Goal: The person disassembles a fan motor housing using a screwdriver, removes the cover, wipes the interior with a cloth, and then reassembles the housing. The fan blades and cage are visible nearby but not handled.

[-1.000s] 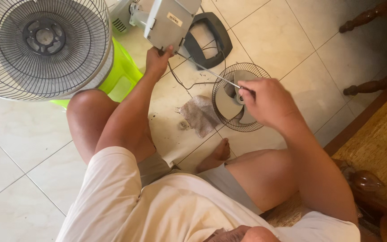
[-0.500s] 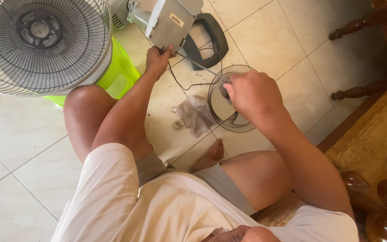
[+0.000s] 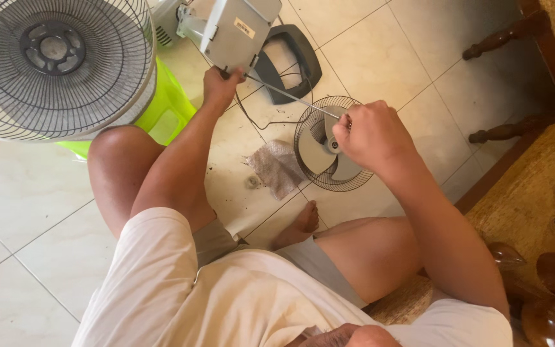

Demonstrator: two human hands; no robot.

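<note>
My left hand (image 3: 221, 85) grips the lower edge of a grey boxy fan motor housing (image 3: 236, 29) held above the floor. My right hand (image 3: 370, 133) is closed around the handle end of a long thin screwdriver (image 3: 290, 96) whose shaft runs up-left to the housing's underside. Below my right hand a small round wire fan guard with a grey blade (image 3: 329, 151) lies on the tiled floor.
A large standing fan head with a wire grille (image 3: 52, 64) is at upper left, over a green plastic stool (image 3: 165, 109). A dark handle frame (image 3: 293, 61), a dirty cloth (image 3: 277, 168) and a small part (image 3: 252, 182) lie on the tiles. Wooden chair legs (image 3: 509, 32) stand at right.
My right hand rose from the small fan guard and brought the screwdriver shaft up toward the grey housing. My left hand stayed on the housing.
</note>
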